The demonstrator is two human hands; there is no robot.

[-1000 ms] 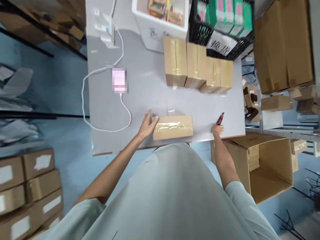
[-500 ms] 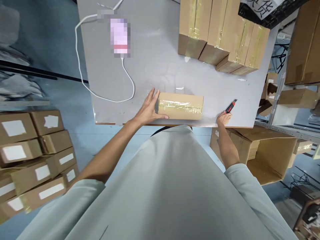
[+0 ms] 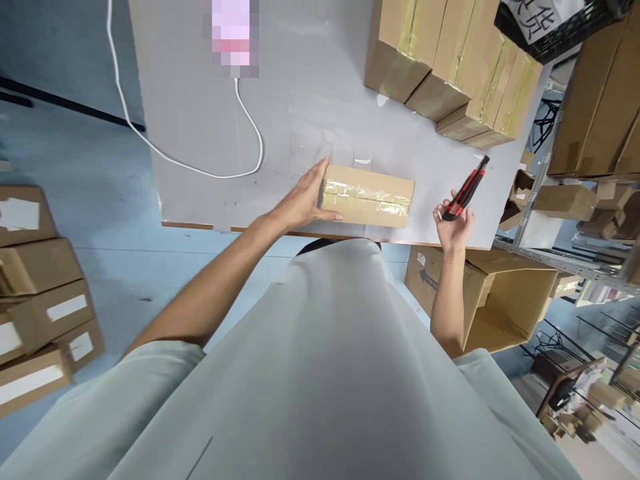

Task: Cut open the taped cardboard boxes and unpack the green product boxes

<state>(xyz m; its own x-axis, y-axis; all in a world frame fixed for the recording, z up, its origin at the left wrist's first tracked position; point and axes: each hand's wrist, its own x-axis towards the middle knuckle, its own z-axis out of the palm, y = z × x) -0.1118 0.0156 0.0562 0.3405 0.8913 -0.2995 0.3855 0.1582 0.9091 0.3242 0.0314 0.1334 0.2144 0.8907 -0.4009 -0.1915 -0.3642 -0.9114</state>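
Your right hand (image 3: 454, 232) now palm-up, gripping red-and-black plastic cutter (image 3: 466, 194); left hand (image 3: 301, 202) grasps taped brown cardboard box (image 3: 368, 195) at its 9-o'clock end.

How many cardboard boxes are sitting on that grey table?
5. One box lies near the front edge, by the left hand. In the row at the far right: leftmost box, second box, third box, rightmost box. More may be out of view.
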